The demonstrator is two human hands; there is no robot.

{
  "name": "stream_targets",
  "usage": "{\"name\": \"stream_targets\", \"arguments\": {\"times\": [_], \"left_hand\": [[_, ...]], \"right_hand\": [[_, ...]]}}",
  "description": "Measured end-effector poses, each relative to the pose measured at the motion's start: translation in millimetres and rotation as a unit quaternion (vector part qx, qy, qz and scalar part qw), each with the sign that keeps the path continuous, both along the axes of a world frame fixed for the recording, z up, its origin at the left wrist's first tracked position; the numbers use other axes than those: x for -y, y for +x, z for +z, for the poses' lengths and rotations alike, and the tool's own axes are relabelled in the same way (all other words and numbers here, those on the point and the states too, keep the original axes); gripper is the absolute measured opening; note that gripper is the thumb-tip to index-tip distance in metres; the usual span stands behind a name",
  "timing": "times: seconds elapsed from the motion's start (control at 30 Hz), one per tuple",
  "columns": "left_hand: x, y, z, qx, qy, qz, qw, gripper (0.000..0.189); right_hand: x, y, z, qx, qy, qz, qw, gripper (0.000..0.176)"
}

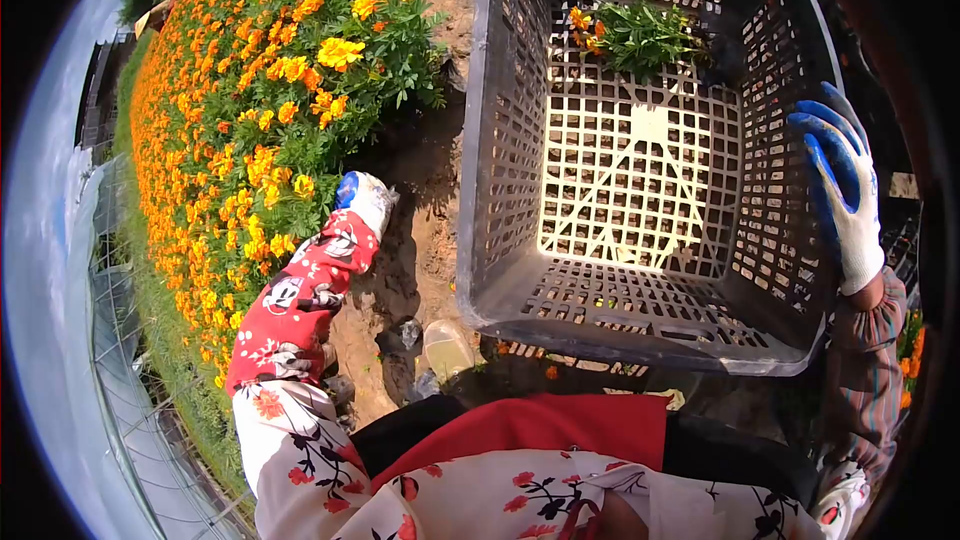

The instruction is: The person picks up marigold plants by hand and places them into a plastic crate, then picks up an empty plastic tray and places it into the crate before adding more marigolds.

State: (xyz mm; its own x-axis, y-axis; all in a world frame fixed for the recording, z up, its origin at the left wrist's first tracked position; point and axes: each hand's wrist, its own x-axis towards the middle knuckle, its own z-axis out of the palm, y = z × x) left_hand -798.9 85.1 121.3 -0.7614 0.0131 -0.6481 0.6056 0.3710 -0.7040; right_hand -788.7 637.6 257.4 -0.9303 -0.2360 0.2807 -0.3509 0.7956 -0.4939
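My left hand (pixel 367 200), in a white and blue glove, is low at the edge of the orange marigold plants (pixel 290 130). Its fingers are mostly hidden from me by the hand itself and the leaves. My right hand (pixel 845 175), gloved the same way, lies over the right rim of a black plastic crate (pixel 640 325). Its fingers are stretched out, with gaps between them. Inside the crate, toward the far end, rests a leafy marigold plant (pixel 645 38) with a few orange blooms.
Brown soil (pixel 425 200) runs between the flower row and the crate. A shoe tip (pixel 447 348) shows near the crate's close left corner. A translucent greenhouse cover (pixel 120 370) stands at the far left beyond a grass strip (pixel 180 340). More orange flowers (pixel 910 365) appear at right.
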Motion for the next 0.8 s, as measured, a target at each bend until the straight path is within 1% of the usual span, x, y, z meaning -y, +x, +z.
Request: {"name": "stream_targets", "arguments": {"times": [0.03,0.07,0.1,0.13,0.17,0.2,0.23,0.27,0.4,0.43,0.5,0.53,0.57,0.63,0.7,0.77,0.8], "left_hand": [[4,-14,9,-0.038,0.048,0.066,0.996,0.036],[15,-22,6,-0.038,0.049,0.061,0.996,0.036],[39,-27,-10,-0.212,0.332,0.268,0.879,0.042],[77,-35,-37,-0.26,0.441,0.35,0.784,0.043],[85,-42,-37,-0.31,0.546,0.406,0.665,0.045],[88,-47,-44,-0.217,0.274,0.316,0.882,0.043],[62,-50,-33,-0.133,0.155,0.259,0.944,0.041],[39,-54,-31,-0.076,0.113,0.237,0.962,0.038],[20,-57,-23,0.008,0.043,0.185,0.982,0.03],[7,-54,-9,0.021,0.021,0.16,0.987,0.028],[-26,-43,46,0.018,-0.021,0.113,0.993,0.024],[-42,-39,80,-0.002,-0.034,0.084,0.996,0.023],[-81,-35,150,-0.08,0.001,0.116,0.99,0.022],[-75,-29,195,-0.201,0.042,0.018,0.979,0.025],[-122,-28,249,-0.253,0.086,0.05,0.962,0.04],[-156,-23,273,-0.301,0.155,-0.067,0.939,0.046],[-179,-25,277,-0.305,0.157,-0.105,0.934,0.051]], "right_hand": [[0,-2,0,-0.002,-0.001,-0.002,1.0,0.022],[-1,-3,0,-0.003,-0.001,0.007,1.0,0.022],[-1,-2,0,-0.001,0.0,0.015,1.0,0.021],[1,-1,3,0.003,0.002,0.001,1.0,0.02],[2,-1,2,0.007,0.005,-0.005,1.0,0.02],[1,-1,1,-0.003,0.019,0.0,1.0,0.02],[-1,-2,0,-0.015,0.036,0.005,0.999,0.02],[-2,-3,-1,-0.034,0.042,0.007,0.999,0.018],[-1,-3,-1,-0.06,0.041,-0.008,0.997,0.016],[-3,-3,-2,-0.069,0.045,-0.011,0.997,0.016],[-8,-4,-8,-0.099,0.057,-0.004,0.993,0.017],[-6,-6,-9,-0.108,0.052,0.008,0.993,0.017],[-11,-5,-11,-0.118,0.042,0.015,0.992,0.017],[-12,-4,-14,-0.125,0.026,0.006,0.992,0.018],[-13,-6,-18,-0.142,0.004,0.005,0.99,0.018],[-13,-6,-18,-0.144,-0.012,0.006,0.989,0.019],[-13,-5,-16,-0.126,-0.019,0.005,0.992,0.019]]}}
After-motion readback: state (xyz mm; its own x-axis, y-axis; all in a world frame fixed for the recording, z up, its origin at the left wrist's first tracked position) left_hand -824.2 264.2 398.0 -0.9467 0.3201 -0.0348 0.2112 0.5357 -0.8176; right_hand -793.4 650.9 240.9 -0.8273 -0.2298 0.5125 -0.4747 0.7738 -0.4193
